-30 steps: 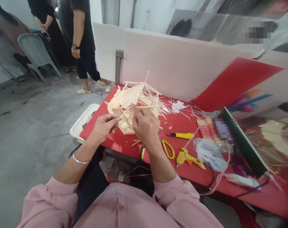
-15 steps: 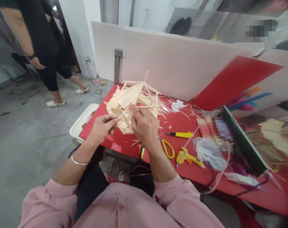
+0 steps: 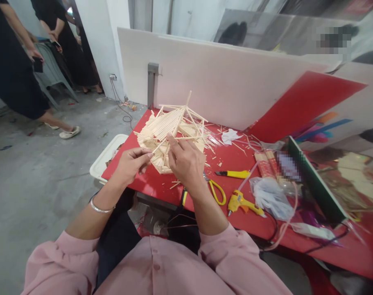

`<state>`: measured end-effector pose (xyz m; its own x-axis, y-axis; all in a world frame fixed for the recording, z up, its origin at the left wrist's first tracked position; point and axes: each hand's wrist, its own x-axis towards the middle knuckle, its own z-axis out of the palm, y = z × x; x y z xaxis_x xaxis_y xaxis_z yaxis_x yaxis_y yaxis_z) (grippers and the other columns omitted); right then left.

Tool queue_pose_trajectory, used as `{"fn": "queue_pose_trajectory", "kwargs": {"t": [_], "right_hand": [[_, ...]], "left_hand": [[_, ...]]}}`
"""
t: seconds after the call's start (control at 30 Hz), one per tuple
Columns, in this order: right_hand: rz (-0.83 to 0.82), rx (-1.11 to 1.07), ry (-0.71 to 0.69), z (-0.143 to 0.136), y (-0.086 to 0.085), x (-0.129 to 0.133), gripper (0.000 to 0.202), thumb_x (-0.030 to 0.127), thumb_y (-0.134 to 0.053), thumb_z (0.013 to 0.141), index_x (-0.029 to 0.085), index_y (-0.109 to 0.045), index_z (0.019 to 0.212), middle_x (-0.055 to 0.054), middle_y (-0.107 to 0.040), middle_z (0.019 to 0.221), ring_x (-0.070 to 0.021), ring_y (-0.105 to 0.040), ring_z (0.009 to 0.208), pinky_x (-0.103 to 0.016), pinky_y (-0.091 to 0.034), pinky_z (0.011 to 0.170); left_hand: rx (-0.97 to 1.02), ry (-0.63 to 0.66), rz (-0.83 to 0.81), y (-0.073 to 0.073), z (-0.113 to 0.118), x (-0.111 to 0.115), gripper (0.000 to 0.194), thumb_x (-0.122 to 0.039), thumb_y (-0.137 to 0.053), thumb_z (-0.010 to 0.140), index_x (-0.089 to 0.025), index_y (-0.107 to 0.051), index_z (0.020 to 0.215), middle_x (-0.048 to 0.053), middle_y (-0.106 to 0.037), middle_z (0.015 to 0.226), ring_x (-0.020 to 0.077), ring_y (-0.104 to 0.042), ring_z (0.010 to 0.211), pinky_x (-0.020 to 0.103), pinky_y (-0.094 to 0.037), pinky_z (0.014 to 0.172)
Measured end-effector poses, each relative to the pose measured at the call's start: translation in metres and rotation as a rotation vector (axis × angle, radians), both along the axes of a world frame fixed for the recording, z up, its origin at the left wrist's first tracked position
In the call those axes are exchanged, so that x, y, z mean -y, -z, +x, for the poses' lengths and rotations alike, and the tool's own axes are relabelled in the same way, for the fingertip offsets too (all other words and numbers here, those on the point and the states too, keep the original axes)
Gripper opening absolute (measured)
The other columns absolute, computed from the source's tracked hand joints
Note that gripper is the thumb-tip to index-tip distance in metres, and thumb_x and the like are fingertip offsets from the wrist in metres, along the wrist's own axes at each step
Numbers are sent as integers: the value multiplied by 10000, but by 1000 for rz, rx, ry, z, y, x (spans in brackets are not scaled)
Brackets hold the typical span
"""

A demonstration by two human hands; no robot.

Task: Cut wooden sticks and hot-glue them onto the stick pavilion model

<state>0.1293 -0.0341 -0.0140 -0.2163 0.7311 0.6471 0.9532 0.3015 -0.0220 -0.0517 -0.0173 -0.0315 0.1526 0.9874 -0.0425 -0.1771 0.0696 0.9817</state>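
A model built of thin wooden sticks (image 3: 169,123), with a slatted sloping roof and a peak, stands on the red table (image 3: 125,164). My left hand (image 3: 132,164) pinches the near end of a wooden stick (image 3: 159,146) between thumb and fingertips, at the model's front left. My right hand (image 3: 186,157) is closed at the stick's other end, its index finger extended against the roof's lower edge. The palm side of that hand is hidden. Loose sticks and offcuts lie around the model.
Right of my hands lie a yellow cutter knife (image 3: 233,174), yellow-handled pliers (image 3: 217,192), a yellow glue gun (image 3: 244,203) and a plastic bag (image 3: 270,198). A white tub (image 3: 108,153) sits by the table's left edge. White boards (image 3: 220,78) lean behind. A person (image 3: 17,69) walks at left.
My hands and the stick model stay almost in place. The person at left has moved further left, uncovering a chair and another person behind.
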Motion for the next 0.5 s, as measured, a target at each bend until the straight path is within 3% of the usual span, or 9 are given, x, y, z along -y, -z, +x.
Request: {"fn": "queue_pose_trajectory", "kwargs": {"t": [0.5], "right_hand": [[16,10,10,0,-1,0,417,228,-439,959,189,-608,1338,-59,-646,821,-179,-494,788,-308,-329,635]], "left_hand": [[-38,-14,23,2,-1,-1,222,-329,-809,659,-160,-706,759,-32,-608,536,50,-456,348,186,-327,343]]}}
